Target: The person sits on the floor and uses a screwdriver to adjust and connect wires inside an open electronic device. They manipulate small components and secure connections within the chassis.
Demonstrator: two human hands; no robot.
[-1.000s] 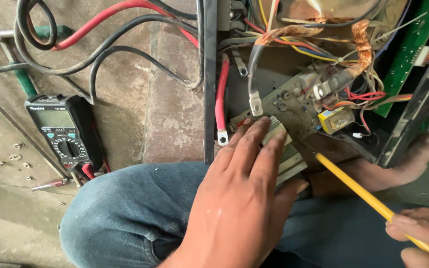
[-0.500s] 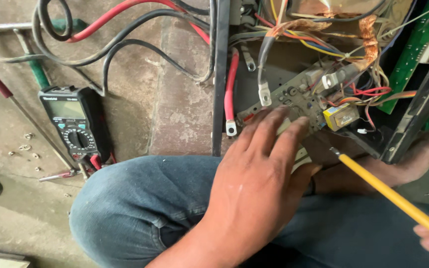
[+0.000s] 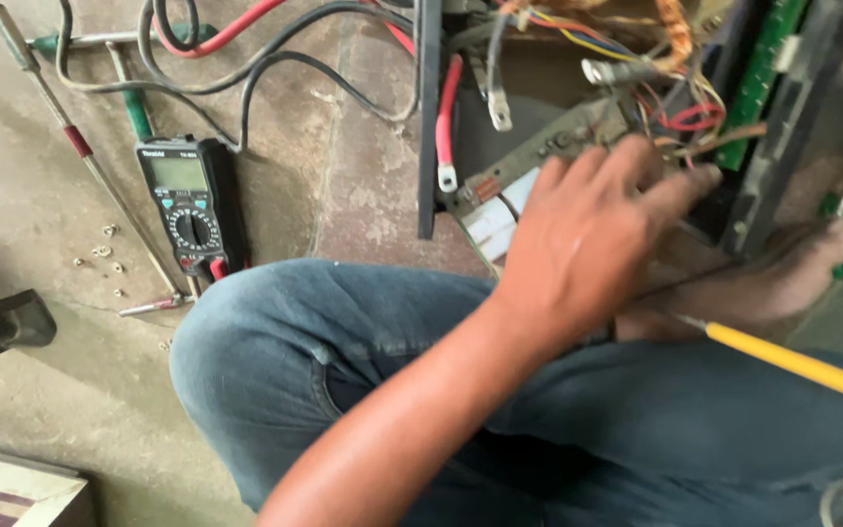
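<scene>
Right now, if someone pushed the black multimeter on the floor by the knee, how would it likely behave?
The multimeter lies flat on rough concrete, so it would probably slide, not roll or tip. Its boxy casing looks rigid. The black cables above it may be its leads; if so they would likely drag, and the loose screws nearby could scatter.

Bare concrete floor (image 3: pixel 41 185) carries a black multimeter (image 3: pixel 187 200), loose screws (image 3: pixel 100 252), long screwdrivers (image 3: pixel 80 156) and coiled cables (image 3: pixel 246 59) at its upper-left.
</scene>
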